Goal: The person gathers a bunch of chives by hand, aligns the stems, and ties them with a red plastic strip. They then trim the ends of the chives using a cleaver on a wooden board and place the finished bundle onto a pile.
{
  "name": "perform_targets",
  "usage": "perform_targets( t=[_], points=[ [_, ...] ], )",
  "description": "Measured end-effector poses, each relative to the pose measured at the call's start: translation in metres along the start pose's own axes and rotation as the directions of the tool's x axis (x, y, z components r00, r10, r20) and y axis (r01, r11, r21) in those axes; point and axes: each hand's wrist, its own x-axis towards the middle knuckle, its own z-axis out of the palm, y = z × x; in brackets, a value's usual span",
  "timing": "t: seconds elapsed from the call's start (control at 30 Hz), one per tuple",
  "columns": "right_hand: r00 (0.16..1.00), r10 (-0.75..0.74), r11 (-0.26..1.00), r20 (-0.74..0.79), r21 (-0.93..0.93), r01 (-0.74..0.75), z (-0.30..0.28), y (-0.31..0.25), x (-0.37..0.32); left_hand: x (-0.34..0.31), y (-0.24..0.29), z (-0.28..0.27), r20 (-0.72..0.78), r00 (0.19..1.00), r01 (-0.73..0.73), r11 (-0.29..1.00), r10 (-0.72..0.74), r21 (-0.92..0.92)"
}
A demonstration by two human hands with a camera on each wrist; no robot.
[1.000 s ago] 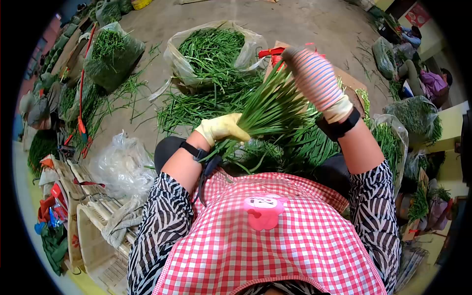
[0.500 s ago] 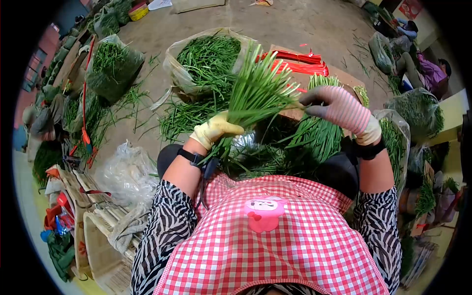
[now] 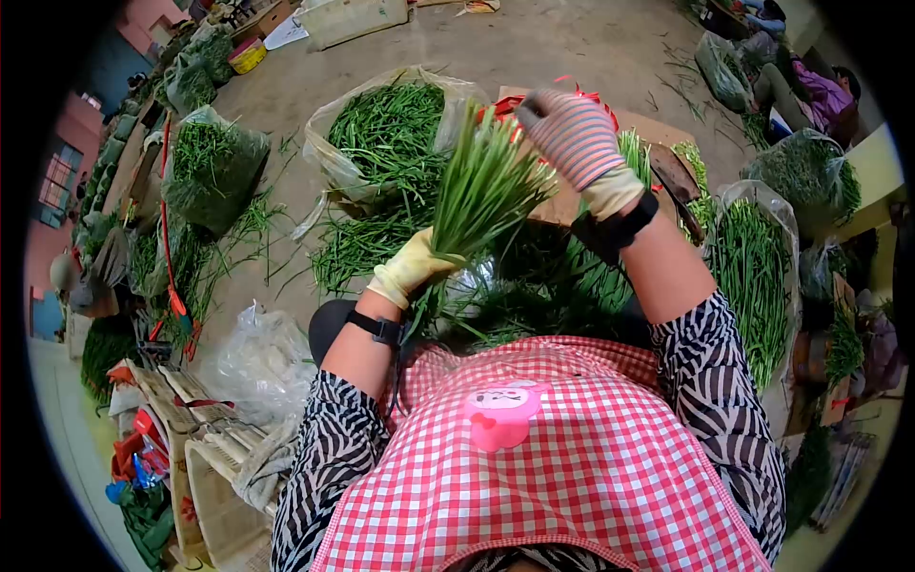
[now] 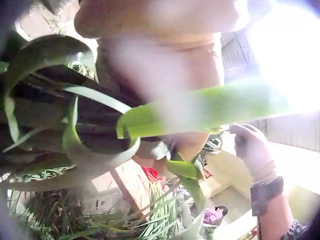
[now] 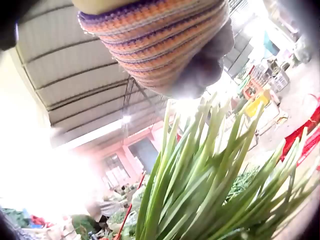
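In the head view my left hand (image 3: pixel 416 265), in a pale yellow glove, grips a bunch of chives (image 3: pixel 486 191) by its middle. The pale ends fan upward, and darker leaves hang below the fist. My right hand (image 3: pixel 570 143), in a striped glove with dark fingertips, is raised just right of those pale ends. In the right wrist view its fingers are bent close over the ends of the chives (image 5: pixel 200 175); I cannot tell whether they pinch a strand. Loose leaves (image 4: pixel 185 110) cross the left wrist view, blurred and near the lens.
A plastic bag of chives (image 3: pixel 391 129) stands ahead, with loose chives (image 3: pixel 362 238) before it. Red ties (image 3: pixel 596 100) and pale-ended chives (image 3: pixel 634 157) lie on a board (image 3: pixel 562 195). Another filled bag (image 3: pixel 753 276) is at right; clear plastic (image 3: pixel 257 357) and a crate (image 3: pixel 224 496) are at left.
My left hand has turned the bunch from leaning right to nearly upright. My right hand went from the bunch's top down to its right side, then back up beside the pale ends.
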Motion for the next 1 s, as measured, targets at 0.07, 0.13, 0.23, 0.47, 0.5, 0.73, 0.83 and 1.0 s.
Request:
perform_targets(
  t=[0.07, 0.13, 0.23, 0.47, 0.5, 0.73, 0.83, 1.0],
  points=[
    [0.992, 0.123, 0.97, -0.036, 0.215, -0.113, -0.021, 0.025, 0.004, -0.004, 0.008, 0.001, -0.011, 1.0, 0.022, 0.997, -0.023, -0.071],
    [0.93, 0.144, 0.837, 0.337, 0.46, -0.297, -0.057, 0.031, -0.004, -0.004, 0.006, -0.006, -0.042, 0.999, 0.01, 0.998, -0.012, -0.066],
    [0.801, -0.258, 0.899, 0.54, 0.438, -0.006, -0.05, 0.049, -0.04, -0.007, 0.014, -0.008, -0.082, 0.995, -0.065, 0.997, 0.062, -0.038],
    [0.942, 0.18, 0.787, 0.284, 0.532, -0.311, 0.005, 0.04, -0.046, -0.008, 0.023, -0.004, -0.092, 0.992, -0.093, 0.994, 0.088, -0.054],
    [0.964, 0.222, 0.78, 0.144, 0.567, -0.264, 0.009, 0.036, -0.04, -0.009, 0.023, -0.003, -0.085, 0.993, -0.088, 0.995, 0.083, -0.052],
    [0.955, 0.179, 0.944, 0.235, 0.231, -0.234, 0.018, 0.029, -0.027, -0.003, 0.005, -0.012, -0.067, 0.996, -0.063, 0.997, 0.06, -0.046],
    [0.896, 0.103, 0.839, 0.431, 0.446, -0.311, 0.039, 0.039, -0.025, -0.004, 0.006, -0.012, -0.051, 0.996, -0.07, 0.997, 0.068, -0.029],
    [0.892, 0.145, 0.572, 0.429, 0.699, -0.429, 0.038, 0.045, -0.027, -0.002, 0.007, -0.01, -0.035, 0.997, -0.067, 0.997, 0.066, -0.032]
  ],
)
